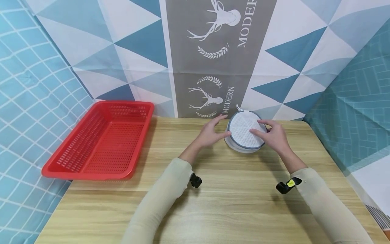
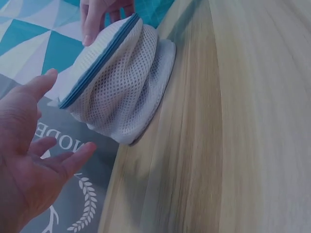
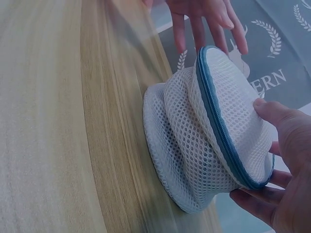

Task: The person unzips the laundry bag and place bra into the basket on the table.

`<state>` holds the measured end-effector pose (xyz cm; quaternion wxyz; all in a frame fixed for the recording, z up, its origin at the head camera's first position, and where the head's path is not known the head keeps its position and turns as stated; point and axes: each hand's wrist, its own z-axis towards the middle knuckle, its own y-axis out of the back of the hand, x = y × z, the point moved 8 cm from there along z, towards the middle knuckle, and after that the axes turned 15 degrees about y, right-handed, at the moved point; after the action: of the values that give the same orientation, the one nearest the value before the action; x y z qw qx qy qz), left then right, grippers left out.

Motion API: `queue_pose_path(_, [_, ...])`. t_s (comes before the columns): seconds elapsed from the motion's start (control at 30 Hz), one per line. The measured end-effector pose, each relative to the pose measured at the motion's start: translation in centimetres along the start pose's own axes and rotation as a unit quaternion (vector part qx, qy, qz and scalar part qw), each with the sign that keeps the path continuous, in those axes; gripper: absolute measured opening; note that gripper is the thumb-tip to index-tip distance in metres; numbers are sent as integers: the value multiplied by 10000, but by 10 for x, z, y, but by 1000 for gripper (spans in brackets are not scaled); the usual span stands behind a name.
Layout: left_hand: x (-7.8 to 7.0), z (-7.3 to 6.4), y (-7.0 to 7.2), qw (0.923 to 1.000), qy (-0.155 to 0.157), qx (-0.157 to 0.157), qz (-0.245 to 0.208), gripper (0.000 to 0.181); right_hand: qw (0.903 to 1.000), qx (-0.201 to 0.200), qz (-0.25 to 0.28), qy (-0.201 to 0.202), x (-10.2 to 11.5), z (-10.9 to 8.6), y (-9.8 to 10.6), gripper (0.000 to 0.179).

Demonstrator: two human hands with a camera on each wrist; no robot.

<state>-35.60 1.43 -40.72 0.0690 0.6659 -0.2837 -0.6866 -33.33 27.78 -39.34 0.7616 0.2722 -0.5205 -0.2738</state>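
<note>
A round white mesh laundry bag (image 1: 246,128) with a blue-grey zipper edge stands on the wooden table near the wall. Its soft sides are slumped in folds, and the zipped top tilts, as the right wrist view shows. My right hand (image 1: 274,136) grips the bag's right edge, thumb on the mesh top and fingers below the zipper (image 3: 221,131). On the opposite side my left hand (image 1: 210,132) is spread beside the bag, fingers apart. In the left wrist view a gap shows between that hand (image 2: 29,155) and the bag (image 2: 119,82).
A red plastic basket (image 1: 88,176) with slotted walls stands at the table's left. Behind the table (image 1: 225,206) hangs a patterned cloth (image 1: 143,44) with triangles and deer heads. Blue tiled-pattern cloth (image 1: 27,112) covers the left side. A small white loop (image 1: 239,107) sticks out behind the bag.
</note>
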Motion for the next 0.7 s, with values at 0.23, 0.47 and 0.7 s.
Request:
queue_pose_path(0.23, [-3,4,-9,9989,226,199,-347,80,10000,6,-57,61,3,0,-2,74])
queue_pose_path(0.47, [-4,6,-16,9982,350,230,-418,82,10000,18,-42,33,2,-1,-2,76])
queue_pose_path(0.7, [-6,8,-27,9958,75,583,-698,77,10000,13,-16,12,0,-1,-3,75])
